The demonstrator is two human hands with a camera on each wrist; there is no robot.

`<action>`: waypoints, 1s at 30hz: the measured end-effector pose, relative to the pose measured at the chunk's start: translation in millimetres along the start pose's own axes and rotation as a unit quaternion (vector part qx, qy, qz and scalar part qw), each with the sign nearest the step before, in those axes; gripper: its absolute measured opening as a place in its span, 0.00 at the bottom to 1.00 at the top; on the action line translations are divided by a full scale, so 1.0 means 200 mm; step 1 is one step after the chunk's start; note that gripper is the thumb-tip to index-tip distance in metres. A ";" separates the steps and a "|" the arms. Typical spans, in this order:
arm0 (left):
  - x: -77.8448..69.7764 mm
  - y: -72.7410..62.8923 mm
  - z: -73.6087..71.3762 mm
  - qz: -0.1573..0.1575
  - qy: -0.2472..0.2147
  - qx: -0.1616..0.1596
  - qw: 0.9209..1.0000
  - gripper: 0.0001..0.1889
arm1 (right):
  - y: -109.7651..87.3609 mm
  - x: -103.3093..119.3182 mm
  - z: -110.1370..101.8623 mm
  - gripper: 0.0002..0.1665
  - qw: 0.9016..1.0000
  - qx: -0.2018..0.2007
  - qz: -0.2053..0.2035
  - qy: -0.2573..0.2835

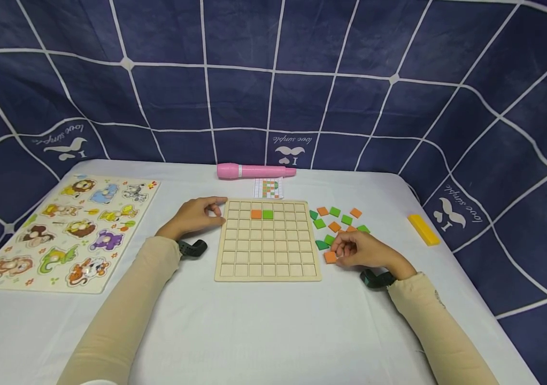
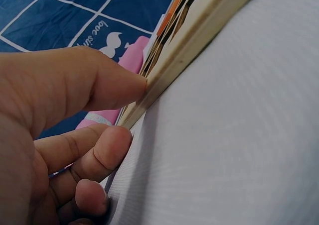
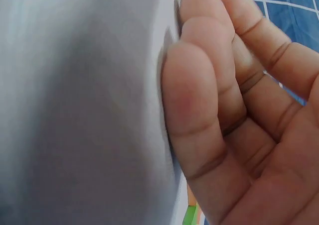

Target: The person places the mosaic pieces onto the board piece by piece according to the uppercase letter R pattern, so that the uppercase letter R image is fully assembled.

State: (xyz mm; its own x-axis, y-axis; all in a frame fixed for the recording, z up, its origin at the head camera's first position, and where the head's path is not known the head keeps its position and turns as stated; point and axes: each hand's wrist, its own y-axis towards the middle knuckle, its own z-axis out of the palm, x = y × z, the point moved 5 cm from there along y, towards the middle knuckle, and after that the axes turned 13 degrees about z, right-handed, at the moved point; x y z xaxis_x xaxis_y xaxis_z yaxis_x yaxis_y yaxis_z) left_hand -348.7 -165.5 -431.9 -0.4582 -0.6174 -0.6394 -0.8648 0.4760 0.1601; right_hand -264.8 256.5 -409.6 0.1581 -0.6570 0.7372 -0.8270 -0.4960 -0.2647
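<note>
A square wooden grid board lies on the table, with an orange square tile and a green square tile side by side in one of its upper rows. My left hand holds the board's upper left corner, thumb at the side edge and forefinger at the corner; in the left wrist view the thumb presses the board's rim. To the right of the board, my right hand pinches another orange square tile at its fingertips. Its remaining fingers are curled near the cloth.
Several loose orange and green tiles lie scattered right of the board. A small pattern card and a pink microphone-shaped object lie behind it. An animal puzzle board occupies the left, and a yellow block the right.
</note>
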 end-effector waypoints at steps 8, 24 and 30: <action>0.00 0.00 0.00 0.002 -0.003 0.001 1.000 0.36 | 0.00 0.00 -0.02 0.13 1.000 -0.012 0.010 0.026; -0.01 0.00 0.00 -0.003 -0.005 -0.002 1.000 0.36 | 0.08 0.04 -0.05 0.18 0.993 -0.042 0.019 0.106; -0.01 0.00 -0.01 -0.003 -0.005 -0.001 1.000 0.36 | 0.16 0.06 -0.06 0.18 0.991 -0.041 0.027 0.125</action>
State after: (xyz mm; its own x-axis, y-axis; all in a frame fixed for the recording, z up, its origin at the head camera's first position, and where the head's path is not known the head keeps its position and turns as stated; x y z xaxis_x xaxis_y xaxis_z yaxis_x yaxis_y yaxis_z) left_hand -347.0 -164.8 -429.2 -0.4506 -0.6143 -0.6478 -0.8680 0.4712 0.1569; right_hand -294.7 239.0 -401.4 -0.0179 -0.5158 0.8565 -0.8729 -0.4097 -0.2650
